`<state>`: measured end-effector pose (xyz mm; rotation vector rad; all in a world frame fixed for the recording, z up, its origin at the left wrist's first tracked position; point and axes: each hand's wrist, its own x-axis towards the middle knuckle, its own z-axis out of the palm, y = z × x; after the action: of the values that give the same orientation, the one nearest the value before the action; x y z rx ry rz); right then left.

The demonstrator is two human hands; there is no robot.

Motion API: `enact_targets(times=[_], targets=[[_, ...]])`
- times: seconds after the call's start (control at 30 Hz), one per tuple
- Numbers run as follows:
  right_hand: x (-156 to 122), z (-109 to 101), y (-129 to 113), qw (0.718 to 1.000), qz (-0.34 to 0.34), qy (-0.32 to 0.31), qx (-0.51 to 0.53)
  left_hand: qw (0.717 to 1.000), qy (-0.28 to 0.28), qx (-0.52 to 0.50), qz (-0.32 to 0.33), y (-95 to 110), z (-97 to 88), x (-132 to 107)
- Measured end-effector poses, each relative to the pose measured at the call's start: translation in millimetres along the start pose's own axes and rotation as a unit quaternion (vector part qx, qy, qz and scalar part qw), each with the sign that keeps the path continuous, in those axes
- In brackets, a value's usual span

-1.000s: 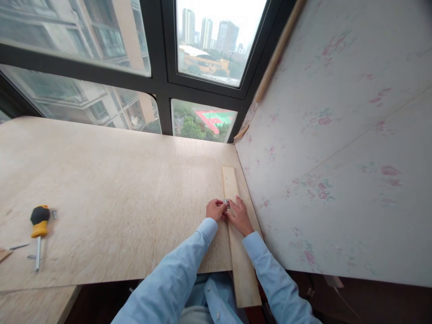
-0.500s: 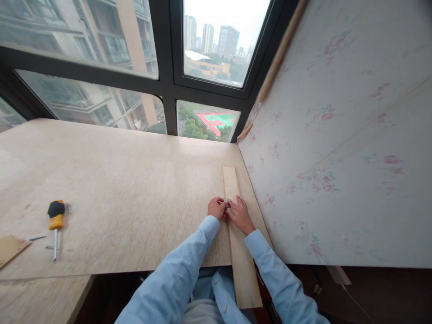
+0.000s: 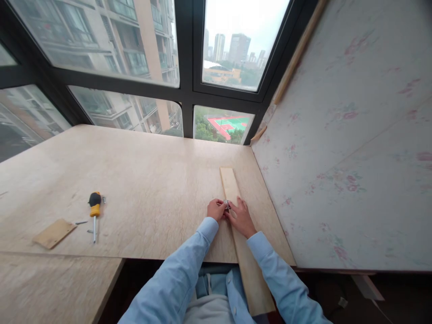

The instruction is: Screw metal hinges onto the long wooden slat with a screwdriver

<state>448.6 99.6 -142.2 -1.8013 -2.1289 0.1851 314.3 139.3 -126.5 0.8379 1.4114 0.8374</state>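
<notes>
A long, pale wooden board (image 3: 230, 181) lies on the stone-like countertop, its near end sticking out past the front edge toward my body. At the board's left edge my left hand (image 3: 216, 209) pinches a small shiny metal piece (image 3: 227, 204), possibly a hinge; its exact shape is too small to make out. My right hand (image 3: 242, 218) rests across the board, with its thumb and fingertips closed around the same metal piece from the right. Both hands almost meet at the fingertips.
On the left of the countertop (image 3: 151, 180) lie a yellow-and-black screwdriver (image 3: 95, 209), a few small metal fasteners (image 3: 104, 199) and a short wooden piece (image 3: 56, 233). A flower-patterned wall (image 3: 324, 148) rises at the right. Dark-framed windows (image 3: 187, 54) stand behind.
The view has turned left, bringing the short wooden piece fully into sight. Board and hands have shifted left, away from the wall, and the board slants more. The grip on the metal piece looks unchanged.
</notes>
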Motion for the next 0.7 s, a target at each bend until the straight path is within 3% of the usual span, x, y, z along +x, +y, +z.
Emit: enact_targets(times=[0.4, 0.7], targets=[[-7.9, -9.6, -10.0, 0.998, -0.002, -0.025, -0.064, 0.999, 0.001, -0.048, 0.013, -5.7, 4.6, -4.2], [-8.7, -2.9, -11.1, 0.998, 0.018, 0.059, -0.031, 0.998, -0.004, -0.032, 0.054, -15.7, 6.3, -6.9]])
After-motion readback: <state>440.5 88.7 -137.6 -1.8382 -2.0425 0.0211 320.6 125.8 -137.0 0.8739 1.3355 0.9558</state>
